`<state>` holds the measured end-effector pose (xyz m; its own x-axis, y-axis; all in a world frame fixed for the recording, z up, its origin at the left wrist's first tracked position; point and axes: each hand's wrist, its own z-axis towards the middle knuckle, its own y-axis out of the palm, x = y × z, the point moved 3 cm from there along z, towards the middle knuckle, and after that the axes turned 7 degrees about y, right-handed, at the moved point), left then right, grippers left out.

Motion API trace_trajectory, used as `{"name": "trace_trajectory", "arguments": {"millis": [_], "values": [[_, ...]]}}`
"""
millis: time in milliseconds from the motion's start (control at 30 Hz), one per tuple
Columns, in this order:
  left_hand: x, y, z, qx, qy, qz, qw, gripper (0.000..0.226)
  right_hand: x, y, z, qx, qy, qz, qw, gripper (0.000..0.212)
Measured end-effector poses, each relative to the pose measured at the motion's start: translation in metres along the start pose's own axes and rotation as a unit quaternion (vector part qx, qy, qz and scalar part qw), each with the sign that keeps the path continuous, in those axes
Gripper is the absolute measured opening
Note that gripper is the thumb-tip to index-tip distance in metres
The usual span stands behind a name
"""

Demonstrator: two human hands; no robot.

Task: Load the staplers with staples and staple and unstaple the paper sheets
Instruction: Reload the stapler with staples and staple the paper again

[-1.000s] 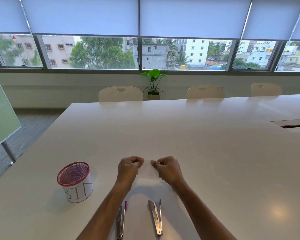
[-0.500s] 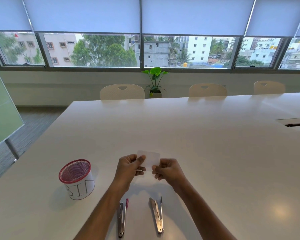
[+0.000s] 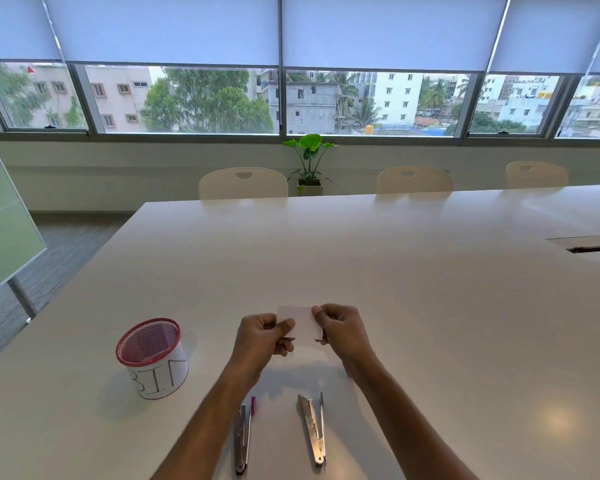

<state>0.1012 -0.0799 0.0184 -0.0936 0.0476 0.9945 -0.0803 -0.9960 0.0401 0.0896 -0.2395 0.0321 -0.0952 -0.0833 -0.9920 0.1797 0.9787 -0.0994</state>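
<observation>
A small white paper sheet point(image 3: 303, 322) is held above the white table point(image 3: 413, 306), facing me. My left hand point(image 3: 264, 337) pinches its left edge with thumb and curled fingers. My right hand point(image 3: 340, 329) pinches its right edge. Near the table's front edge lie two metal staplers. One stapler point(image 3: 242, 436) with a pink part lies under my left forearm. The other stapler point(image 3: 314, 429) lies between my forearms with its arms spread apart.
A red mesh cup point(image 3: 152, 356) with a paper label reading BIN stands to the left of my left hand. Chairs point(image 3: 243, 183) line the table's far side, with a potted plant point(image 3: 309, 164) behind. A cable slot point(image 3: 593, 249) is at right.
Both hands lifted from the table with the paper sheet between them and raised it a little higher. The staplers and the cup have not moved.
</observation>
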Motion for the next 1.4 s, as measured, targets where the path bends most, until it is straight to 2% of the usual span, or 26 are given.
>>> {"name": "trace_trajectory", "arguments": {"millis": [233,467,700,767,833,933,1033,1133,1400], "values": [[0.001,0.000,-0.001,-0.019,-0.015,-0.026,0.999,0.017,-0.004,-0.001,-0.003,-0.006,-0.019,0.013,1.000,0.032],[0.004,0.002,0.000,0.028,0.010,-0.044,0.999,0.012,-0.008,0.004,-0.008,-0.042,-0.031,0.034,0.998,0.031],[-0.005,-0.007,0.003,0.018,-0.003,-0.038,0.999,0.014,-0.002,-0.007,-0.008,0.007,-0.008,0.026,1.000,0.025],[-0.006,-0.009,0.005,0.030,-0.001,-0.040,0.999,0.012,0.000,-0.011,-0.008,0.023,-0.001,-0.039,0.999,0.020],[-0.006,-0.011,0.006,0.041,0.001,-0.045,0.998,0.010,0.000,-0.014,-0.012,0.023,-0.004,-0.170,0.985,0.022],[-0.008,-0.014,0.008,0.059,0.000,-0.067,0.996,0.009,0.007,-0.013,-0.028,-0.037,0.004,-0.395,0.918,0.044],[-0.008,-0.016,0.009,0.072,-0.004,-0.094,0.993,0.004,0.017,-0.006,-0.049,-0.067,0.026,-0.528,0.846,0.061],[-0.008,-0.015,0.010,0.074,-0.007,-0.094,0.993,0.005,0.021,0.004,-0.067,-0.067,0.024,-0.570,0.819,0.064],[-0.009,-0.015,0.004,0.079,-0.004,-0.089,0.993,0.010,0.030,0.016,-0.094,-0.057,0.028,-0.567,0.821,0.057]]}}
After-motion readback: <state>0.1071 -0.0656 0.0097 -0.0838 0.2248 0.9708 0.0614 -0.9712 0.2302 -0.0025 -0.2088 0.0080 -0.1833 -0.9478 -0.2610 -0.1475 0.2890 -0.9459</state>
